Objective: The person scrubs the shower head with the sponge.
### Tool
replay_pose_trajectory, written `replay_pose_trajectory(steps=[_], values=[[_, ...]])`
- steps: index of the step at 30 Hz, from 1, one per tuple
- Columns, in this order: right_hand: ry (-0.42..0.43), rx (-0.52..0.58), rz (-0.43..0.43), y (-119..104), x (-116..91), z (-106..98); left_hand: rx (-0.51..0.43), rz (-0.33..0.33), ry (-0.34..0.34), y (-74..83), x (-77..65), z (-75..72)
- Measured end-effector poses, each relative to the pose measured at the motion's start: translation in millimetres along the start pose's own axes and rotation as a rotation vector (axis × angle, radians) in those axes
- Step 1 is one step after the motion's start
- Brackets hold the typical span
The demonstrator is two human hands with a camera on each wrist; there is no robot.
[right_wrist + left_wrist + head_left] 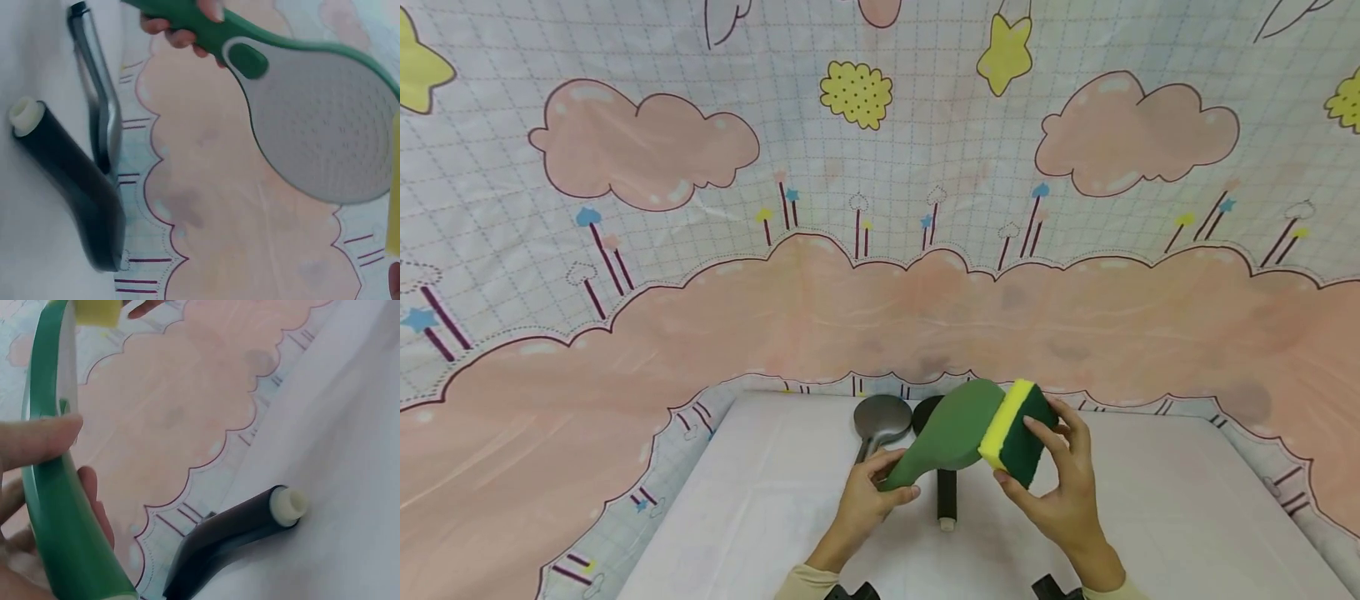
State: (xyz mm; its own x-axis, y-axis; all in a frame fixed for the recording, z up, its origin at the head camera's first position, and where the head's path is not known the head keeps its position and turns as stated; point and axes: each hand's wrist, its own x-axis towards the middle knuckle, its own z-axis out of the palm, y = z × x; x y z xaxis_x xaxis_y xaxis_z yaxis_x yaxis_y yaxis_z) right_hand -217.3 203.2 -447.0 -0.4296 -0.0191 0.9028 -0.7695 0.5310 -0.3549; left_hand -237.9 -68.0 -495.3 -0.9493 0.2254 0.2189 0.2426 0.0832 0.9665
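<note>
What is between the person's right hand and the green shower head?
The head view shows a yellow-and-green scouring sponge there; the right hand grips it, and its yellow side faces the green shower head.

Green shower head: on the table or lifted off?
Lifted off: the left hand grips the green shower head by its handle; the right wrist view shows its dotted face against the printed backdrop.

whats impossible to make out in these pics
Head: much of the black showerhead, behind the green showerhead.
Head: the green showerhead's holed face, turned away.
Head: handle of the grey showerhead, mostly behind the left hand.
Left wrist: part of the sponge, cut off by the top edge.
</note>
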Motion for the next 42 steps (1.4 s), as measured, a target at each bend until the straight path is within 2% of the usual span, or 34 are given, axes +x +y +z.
replay_pose_trajectory(steps=[5, 10, 15, 25, 36, 42], values=[[0.020, -0.129, -0.037, -2.8, -2.7, 7.9, -0.030, -0.029, 0.031, 1.4, -2.4, 7.7], [0.041, -0.179, -0.075, -1.6, -4.8, 12.4, -0.065, -0.079, 0.056, 5.1, -3.9, 13.3], [0.035, -0.229, -0.114, -1.8, -7.2, 16.5, -0.089, -0.096, 0.068, 8.3, -5.4, 18.3], [0.037, -0.184, -0.121, -2.2, -9.7, 19.8, -0.074, -0.140, 0.071, 9.0, -5.9, 21.6], [0.077, -0.183, -0.194, -3.3, -5.1, 21.1, -0.121, -0.167, 0.062, 12.6, -9.2, 23.1], [0.061, -0.193, -0.184, -3.2, -4.8, 18.6, -0.145, -0.180, 0.056, 13.6, -9.5, 25.1]])
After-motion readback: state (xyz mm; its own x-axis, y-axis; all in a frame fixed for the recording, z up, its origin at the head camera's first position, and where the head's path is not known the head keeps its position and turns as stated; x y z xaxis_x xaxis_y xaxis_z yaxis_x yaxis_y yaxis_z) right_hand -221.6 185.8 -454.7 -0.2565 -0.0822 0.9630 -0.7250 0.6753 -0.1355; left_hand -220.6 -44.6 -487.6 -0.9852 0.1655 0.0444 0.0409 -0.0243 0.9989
